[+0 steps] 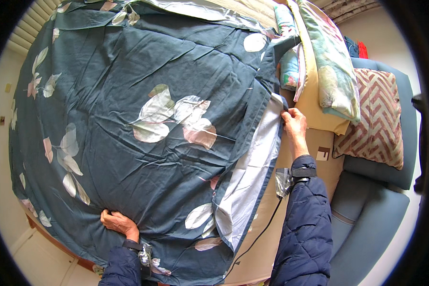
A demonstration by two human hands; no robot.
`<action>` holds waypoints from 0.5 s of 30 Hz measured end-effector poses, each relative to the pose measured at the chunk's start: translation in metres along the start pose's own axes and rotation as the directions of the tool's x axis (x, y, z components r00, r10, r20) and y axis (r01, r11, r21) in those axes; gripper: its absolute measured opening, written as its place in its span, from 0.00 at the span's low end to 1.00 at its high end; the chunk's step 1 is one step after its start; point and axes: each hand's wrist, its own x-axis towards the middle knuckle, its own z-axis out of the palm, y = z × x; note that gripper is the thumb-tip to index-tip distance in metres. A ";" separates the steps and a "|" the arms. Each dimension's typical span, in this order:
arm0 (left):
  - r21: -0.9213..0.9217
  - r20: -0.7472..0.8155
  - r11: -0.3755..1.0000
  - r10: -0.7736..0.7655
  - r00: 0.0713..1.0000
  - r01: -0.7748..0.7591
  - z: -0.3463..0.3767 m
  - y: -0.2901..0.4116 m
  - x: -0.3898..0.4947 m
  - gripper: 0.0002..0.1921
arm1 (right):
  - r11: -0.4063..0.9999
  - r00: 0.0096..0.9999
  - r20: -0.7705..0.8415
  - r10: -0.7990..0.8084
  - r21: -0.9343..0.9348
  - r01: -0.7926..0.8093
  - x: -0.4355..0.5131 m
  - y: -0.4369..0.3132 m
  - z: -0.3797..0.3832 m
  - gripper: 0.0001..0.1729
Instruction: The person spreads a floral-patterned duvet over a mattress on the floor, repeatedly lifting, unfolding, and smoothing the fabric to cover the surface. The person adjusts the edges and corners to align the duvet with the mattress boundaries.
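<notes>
A dark blue-grey duvet cover with large pale leaf prints lies spread and creased over a bed. Near its lower edge, my left hand has its fingers curled into the fabric, pinching a fold. My right hand grips the cover's edge on the right, close to the pillows. There the opening gapes, and its pale inner lining shows as a long strip running down towards the lower corner. Both wrists carry strapped devices, and a black cable runs from the right one across the beige sheet.
Floral pillows and a yellow cloth lie at the upper right. Behind them, a zigzag-patterned cushion leans on the blue-grey padded headboard. Walls border the bed at left and upper right.
</notes>
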 end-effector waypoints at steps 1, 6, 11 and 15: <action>0.023 0.005 1.000 0.004 1.000 -0.004 0.000 0.000 0.000 0.14 | 0.996 0.993 0.113 0.027 0.085 -0.037 0.001 0.002 0.000 0.14; 0.025 0.011 1.000 -0.005 1.000 0.005 -0.001 0.000 0.000 0.15 | 0.998 0.992 -0.103 -0.066 0.008 0.067 -0.004 -0.002 -0.004 0.14; 0.044 0.030 0.999 -0.020 0.999 0.019 -0.001 0.000 0.000 0.15 | 0.999 0.995 0.097 0.010 0.033 -0.013 -0.035 0.007 -0.011 0.20; 0.022 0.024 1.000 -0.021 0.999 0.020 0.000 -0.001 0.001 0.15 | 0.996 0.995 0.088 0.054 0.072 -0.060 -0.049 0.018 -0.022 0.18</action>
